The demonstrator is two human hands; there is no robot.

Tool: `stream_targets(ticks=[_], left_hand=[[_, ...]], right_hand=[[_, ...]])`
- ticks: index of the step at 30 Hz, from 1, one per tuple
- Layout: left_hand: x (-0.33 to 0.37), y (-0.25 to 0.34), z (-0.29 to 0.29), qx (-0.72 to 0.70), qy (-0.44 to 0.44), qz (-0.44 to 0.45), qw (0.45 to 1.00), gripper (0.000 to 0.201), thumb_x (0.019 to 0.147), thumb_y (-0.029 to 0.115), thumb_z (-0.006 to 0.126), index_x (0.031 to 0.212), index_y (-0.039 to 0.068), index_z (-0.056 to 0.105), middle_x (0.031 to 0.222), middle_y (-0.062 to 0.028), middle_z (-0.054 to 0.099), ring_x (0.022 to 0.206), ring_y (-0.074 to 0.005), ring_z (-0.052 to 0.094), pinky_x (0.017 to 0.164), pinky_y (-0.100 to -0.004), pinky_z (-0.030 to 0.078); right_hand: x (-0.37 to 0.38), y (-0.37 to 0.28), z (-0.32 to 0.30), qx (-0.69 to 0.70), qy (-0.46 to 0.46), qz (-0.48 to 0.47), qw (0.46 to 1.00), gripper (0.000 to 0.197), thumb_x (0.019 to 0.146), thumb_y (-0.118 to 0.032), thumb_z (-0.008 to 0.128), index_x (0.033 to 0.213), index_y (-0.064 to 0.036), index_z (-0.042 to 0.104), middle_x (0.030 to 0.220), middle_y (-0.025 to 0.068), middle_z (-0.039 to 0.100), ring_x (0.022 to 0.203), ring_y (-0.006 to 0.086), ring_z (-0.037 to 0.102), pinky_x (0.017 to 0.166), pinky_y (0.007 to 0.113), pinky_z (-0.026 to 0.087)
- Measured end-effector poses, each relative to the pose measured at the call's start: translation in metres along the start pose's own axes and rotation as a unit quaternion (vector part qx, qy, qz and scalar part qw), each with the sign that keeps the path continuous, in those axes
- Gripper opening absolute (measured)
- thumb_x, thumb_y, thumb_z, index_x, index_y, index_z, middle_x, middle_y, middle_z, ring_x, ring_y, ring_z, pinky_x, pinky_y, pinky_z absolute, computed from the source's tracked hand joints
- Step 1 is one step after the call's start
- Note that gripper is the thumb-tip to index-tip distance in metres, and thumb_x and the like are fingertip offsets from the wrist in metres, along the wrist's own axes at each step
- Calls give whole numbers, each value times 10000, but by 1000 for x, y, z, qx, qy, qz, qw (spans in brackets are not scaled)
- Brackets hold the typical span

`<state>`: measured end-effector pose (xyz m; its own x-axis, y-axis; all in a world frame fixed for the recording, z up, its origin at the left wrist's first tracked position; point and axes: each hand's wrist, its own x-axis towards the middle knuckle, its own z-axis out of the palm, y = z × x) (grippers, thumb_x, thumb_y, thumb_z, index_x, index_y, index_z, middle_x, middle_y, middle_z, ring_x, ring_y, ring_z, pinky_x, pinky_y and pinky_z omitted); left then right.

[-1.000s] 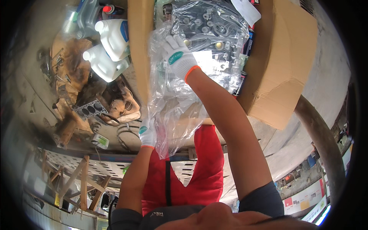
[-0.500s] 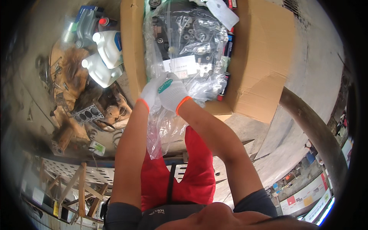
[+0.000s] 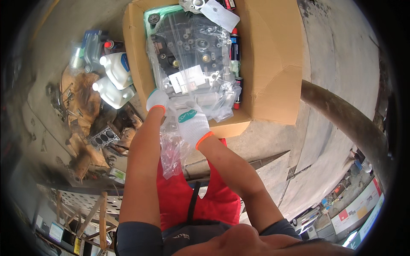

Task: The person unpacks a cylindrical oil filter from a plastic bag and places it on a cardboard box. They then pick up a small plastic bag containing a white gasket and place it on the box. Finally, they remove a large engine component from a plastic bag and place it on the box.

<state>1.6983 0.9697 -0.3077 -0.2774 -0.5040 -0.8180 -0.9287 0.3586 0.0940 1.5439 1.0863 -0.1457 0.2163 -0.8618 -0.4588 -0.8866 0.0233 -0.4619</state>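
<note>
A dark metal engine part (image 3: 200, 42) lies inside a cardboard box (image 3: 273, 64), covered by a clear plastic bag (image 3: 173, 149) whose loose end hangs over the box's near edge toward me. My left hand (image 3: 157, 100), in a white knit glove with an orange cuff, is closed at the bag's left side by the box wall. My right hand (image 3: 192, 122), gloved alike, is closed on the gathered plastic at the near edge; its fingertips are partly hidden. A white paper label (image 3: 188, 78) lies on the engine part, just beyond my hands.
Dark spray cans (image 3: 235, 47) stand along the box's right wall. Left of the box are white jugs (image 3: 116, 70), a gasket-like metal plate (image 3: 103, 136) and brown cardboard with greasy parts (image 3: 81, 98). A thick curved pipe (image 3: 341, 109) crosses the floor at right.
My hands have come apart: the left is now at the bag's left side, the right lower and nearer me. The plastic over the engine part lies flatter. The whole view has shifted.
</note>
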Motion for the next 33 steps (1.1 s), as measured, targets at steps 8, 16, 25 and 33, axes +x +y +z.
stream_targets(ticks=[8,16,25,33], left_hand=[[-56,31,-59,-181,188,-82,962,363,893,98,583,1232,85,713,1240,-164,718,1156,-385,672,1004,-452,530],[-120,29,-61,-82,102,211,969,232,859,98,668,1083,104,727,1138,-158,708,1117,-384,647,933,-463,535],[-145,52,-32,39,251,139,957,108,846,134,672,897,76,748,918,-174,726,860,-390,715,763,-486,582],[-168,38,-11,59,249,144,956,130,814,134,696,910,63,746,887,-163,712,823,-364,704,748,-467,577]], right_hand=[[11,4,-2,14,29,-8,999,177,846,-144,638,959,-73,754,954,129,763,861,259,736,946,398,524],[27,10,-1,40,-16,12,999,226,904,-197,629,1052,-72,743,989,134,764,938,313,733,852,415,576],[-13,-25,-7,-124,-82,12,989,284,992,-222,542,1147,-185,777,1186,53,766,1178,216,679,1174,396,329],[-58,-49,-16,-100,-34,17,994,364,1042,-272,458,1301,-154,685,1238,41,748,1212,221,658,1206,409,284]])
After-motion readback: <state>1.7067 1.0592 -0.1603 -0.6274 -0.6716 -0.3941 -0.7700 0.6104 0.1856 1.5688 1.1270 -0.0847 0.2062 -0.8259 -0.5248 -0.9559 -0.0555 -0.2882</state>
